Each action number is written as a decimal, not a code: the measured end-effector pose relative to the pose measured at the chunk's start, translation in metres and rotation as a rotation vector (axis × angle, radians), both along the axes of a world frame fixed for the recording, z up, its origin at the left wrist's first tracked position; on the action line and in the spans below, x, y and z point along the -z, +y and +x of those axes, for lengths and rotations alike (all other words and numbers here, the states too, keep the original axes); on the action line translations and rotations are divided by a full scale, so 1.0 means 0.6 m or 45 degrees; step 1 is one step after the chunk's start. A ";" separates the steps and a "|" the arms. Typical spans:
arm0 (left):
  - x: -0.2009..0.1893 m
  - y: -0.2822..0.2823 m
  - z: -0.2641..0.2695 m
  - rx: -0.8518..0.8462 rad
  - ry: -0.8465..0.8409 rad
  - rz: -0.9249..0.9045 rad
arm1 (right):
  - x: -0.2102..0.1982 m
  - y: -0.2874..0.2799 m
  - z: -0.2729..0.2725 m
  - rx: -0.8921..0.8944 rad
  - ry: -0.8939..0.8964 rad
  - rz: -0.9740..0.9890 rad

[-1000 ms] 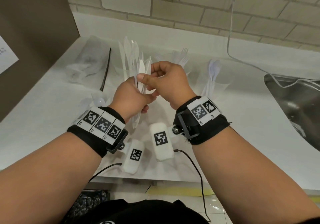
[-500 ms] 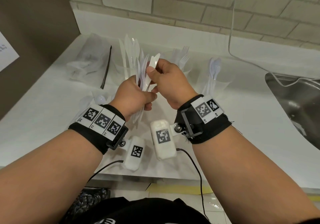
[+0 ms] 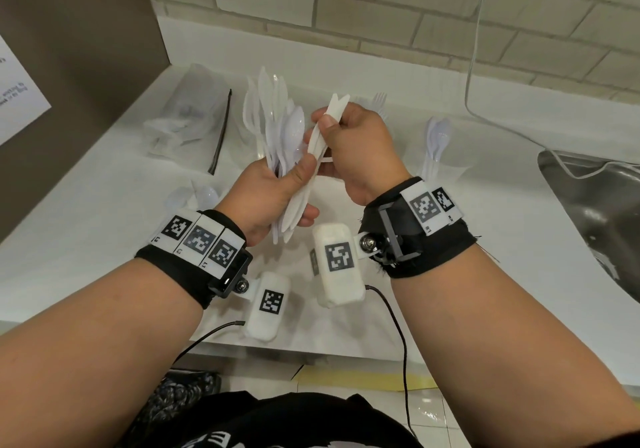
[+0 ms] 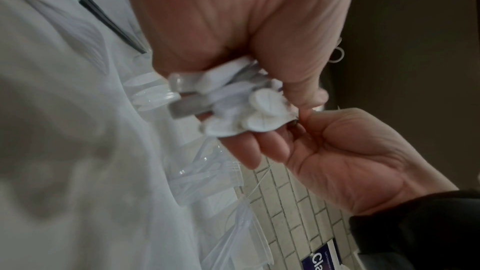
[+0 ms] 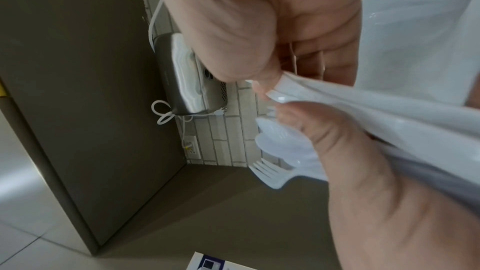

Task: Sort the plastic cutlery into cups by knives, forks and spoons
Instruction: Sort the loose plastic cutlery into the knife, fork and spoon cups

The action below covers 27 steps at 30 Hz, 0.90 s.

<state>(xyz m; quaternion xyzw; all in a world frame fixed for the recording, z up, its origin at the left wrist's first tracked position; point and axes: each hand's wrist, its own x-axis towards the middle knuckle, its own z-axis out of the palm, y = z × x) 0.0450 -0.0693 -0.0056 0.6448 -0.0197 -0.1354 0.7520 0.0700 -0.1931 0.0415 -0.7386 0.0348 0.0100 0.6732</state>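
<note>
My left hand point(image 3: 277, 188) grips a bundle of mixed white and clear cutlery point(image 3: 282, 136) upright above the counter; its handle ends point(image 4: 249, 106) poke out below the fist. My right hand point(image 3: 327, 125) pinches two white knives point(image 3: 336, 108) at their upper end; their lower parts still lie against the bundle. In the right wrist view the pinched knives point(image 5: 337, 98) sit beside the bundle's spoons point(image 5: 280, 137) and a fork point(image 5: 270, 174). Behind stand clear cups: one with knives point(image 3: 258, 97), one with forks point(image 3: 381, 99), one with spoons point(image 3: 437, 142).
Loose clear spoons point(image 3: 204, 196) lie on the white counter point(image 3: 104, 226) at the left. A crumpled plastic bag point(image 3: 187, 111) with a black strip point(image 3: 221, 132) lies at the back left. A steel sink point(image 3: 595, 212) is at the right, with a white cable point(image 3: 485, 111) running across.
My right hand has slid the white knives upward and a little to the right, out of the bundle. The left hand keeps its grip on the rest.
</note>
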 end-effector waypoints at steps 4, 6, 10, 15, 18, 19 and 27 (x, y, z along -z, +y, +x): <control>0.000 0.010 0.004 -0.122 0.048 -0.013 | -0.022 -0.007 0.007 0.036 -0.008 0.045; 0.005 0.016 0.012 -0.231 0.106 -0.018 | -0.042 -0.010 0.021 0.112 -0.092 0.042; 0.017 0.035 0.027 -0.317 0.159 -0.009 | -0.082 -0.007 0.064 0.317 -0.467 0.041; 0.020 0.047 0.030 -0.192 0.193 -0.024 | -0.070 0.034 0.129 0.323 -0.656 -0.040; 0.020 0.050 0.027 -0.148 0.193 -0.044 | -0.044 0.058 0.158 0.245 -0.593 -0.129; 0.020 0.052 0.027 -0.145 0.180 -0.039 | -0.033 0.062 0.168 0.230 -0.550 -0.176; 0.032 0.066 0.039 -0.193 0.173 -0.062 | 0.011 0.068 0.206 0.076 -0.301 -0.405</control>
